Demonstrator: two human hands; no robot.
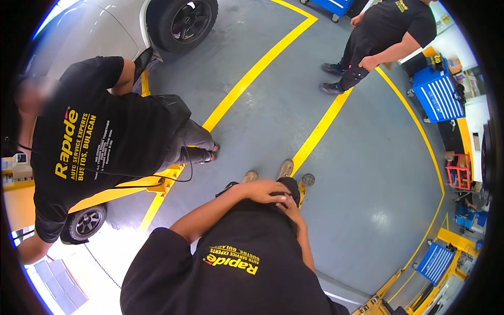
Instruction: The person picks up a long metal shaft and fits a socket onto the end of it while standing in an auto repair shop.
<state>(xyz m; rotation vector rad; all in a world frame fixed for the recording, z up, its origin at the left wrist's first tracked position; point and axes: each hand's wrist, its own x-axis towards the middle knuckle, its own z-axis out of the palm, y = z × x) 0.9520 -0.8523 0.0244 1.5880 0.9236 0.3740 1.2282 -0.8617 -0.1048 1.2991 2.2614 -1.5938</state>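
My left hand (265, 191) rests at the front of my waist, fingers extended toward the right and lying loosely over the other hand's fingertips. Meeting it there, my right hand (289, 207) has its fingers pointing up and left, partly covered. Both look relaxed and open, and no object shows in either. Behind and below them is my black shirt (226, 236) with yellow print. Just beyond the hands, the tips of my tan shoes (286, 168) stand on the grey floor.
At left, a person in a black shirt (100, 121) stands beside a silver vehicle (100, 31) and a yellow lift arm (105, 197). Another person (388, 31) stands at far right. Blue tool cabinets (438, 94) line the right side. A yellow post (303, 191) is near my right hand.
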